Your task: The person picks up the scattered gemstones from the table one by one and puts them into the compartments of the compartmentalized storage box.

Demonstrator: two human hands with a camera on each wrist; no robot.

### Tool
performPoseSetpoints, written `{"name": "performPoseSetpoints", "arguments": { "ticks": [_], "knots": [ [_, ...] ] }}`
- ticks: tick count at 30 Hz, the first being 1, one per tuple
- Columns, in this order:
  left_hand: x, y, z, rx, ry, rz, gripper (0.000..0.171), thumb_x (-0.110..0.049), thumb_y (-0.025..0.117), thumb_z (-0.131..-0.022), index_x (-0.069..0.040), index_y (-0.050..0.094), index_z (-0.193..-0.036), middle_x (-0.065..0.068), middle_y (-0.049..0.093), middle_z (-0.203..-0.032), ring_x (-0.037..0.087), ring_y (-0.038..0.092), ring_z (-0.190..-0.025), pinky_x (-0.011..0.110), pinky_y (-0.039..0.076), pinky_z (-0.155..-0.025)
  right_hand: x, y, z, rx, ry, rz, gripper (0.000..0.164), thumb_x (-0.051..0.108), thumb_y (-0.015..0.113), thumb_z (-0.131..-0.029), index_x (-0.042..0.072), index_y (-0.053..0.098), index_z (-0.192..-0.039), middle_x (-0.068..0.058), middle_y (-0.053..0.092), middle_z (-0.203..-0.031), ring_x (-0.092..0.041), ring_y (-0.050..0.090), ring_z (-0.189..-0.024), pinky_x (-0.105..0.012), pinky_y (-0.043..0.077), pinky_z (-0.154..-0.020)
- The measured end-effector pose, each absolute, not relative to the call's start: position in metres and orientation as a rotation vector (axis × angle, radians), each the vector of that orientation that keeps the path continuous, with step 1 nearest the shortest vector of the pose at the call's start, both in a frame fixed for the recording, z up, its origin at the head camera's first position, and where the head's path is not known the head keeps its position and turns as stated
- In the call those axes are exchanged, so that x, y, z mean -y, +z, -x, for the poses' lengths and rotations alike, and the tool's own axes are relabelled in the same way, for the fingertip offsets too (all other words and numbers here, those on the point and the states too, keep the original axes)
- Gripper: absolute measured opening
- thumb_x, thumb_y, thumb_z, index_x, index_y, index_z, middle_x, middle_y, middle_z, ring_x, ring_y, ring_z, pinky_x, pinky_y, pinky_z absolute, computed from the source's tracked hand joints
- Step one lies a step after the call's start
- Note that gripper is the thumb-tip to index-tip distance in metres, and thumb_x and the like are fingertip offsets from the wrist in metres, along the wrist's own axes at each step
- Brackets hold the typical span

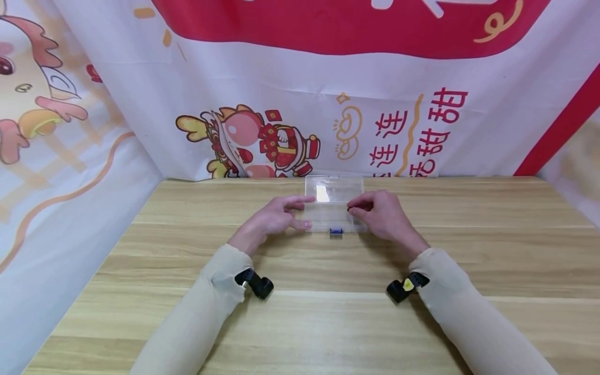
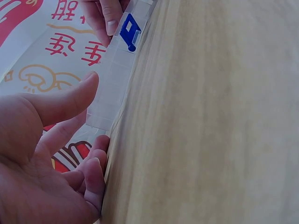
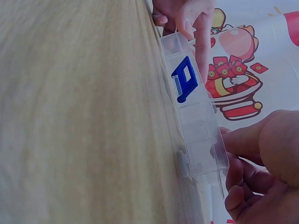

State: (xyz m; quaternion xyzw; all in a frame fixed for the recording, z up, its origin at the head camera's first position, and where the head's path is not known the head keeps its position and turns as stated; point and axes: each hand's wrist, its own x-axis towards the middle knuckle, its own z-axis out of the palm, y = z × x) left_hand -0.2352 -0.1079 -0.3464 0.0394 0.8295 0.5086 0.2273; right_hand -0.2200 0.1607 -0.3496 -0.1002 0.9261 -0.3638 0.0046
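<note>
Clear plastic box (image 1: 324,223), long axis sideways; left hand (image 1: 280,214) relaxed by its left end, right hand (image 1: 382,214) pinching a dark piece (image 1: 349,209) at its right.

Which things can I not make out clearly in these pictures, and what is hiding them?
Head view: the small dark thing at the right hand is too small to identify.
Right wrist view: anything inside the clear box is blurred by its cloudy wall.
Left wrist view: the left edge cuts off part of the left hand.
Head view: the bottom edge cuts off both sleeves.
</note>
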Motion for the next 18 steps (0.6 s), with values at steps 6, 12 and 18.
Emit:
{"name": "performPoseSetpoints", "arguments": {
  "ticks": [6,12,18],
  "knots": [
    [0.1077,-0.3464,0.2355,-2.281,1.400,-0.110,0.065,-0.017,0.084,-0.090,-0.043,0.062,-0.145,0.003,0.048,-0.162,0.031,0.040,-0.150,0.057,0.025,-0.130,-0.1603,-0.3493,0.2197,-2.896,-1.137,0.293,0.020,0.017,0.073,-0.101,0.010,0.080,-0.118,-0.009,0.079,-0.111,-0.022,0.067,-0.094,-0.031,0.053,-0.077],
    [0.1080,-0.3482,0.2357,-2.280,1.413,-0.115,0.064,-0.016,0.084,-0.090,-0.041,0.063,-0.145,0.004,0.048,-0.161,0.032,0.041,-0.149,0.056,0.025,-0.130,-0.1607,-0.3482,0.2186,-2.903,-1.122,0.296,0.020,0.017,0.071,-0.102,0.011,0.080,-0.119,-0.009,0.078,-0.112,-0.022,0.066,-0.095,-0.031,0.053,-0.078],
    [0.1080,-0.3487,0.2363,-2.275,1.419,-0.133,0.065,-0.016,0.084,-0.089,-0.040,0.063,-0.146,0.006,0.048,-0.162,0.033,0.041,-0.149,0.056,0.026,-0.129,-0.1638,-0.3469,0.2189,-2.888,-1.107,0.303,0.023,0.019,0.071,-0.102,0.013,0.078,-0.122,-0.008,0.076,-0.112,-0.023,0.065,-0.098,-0.032,0.053,-0.081]
  ]
}}
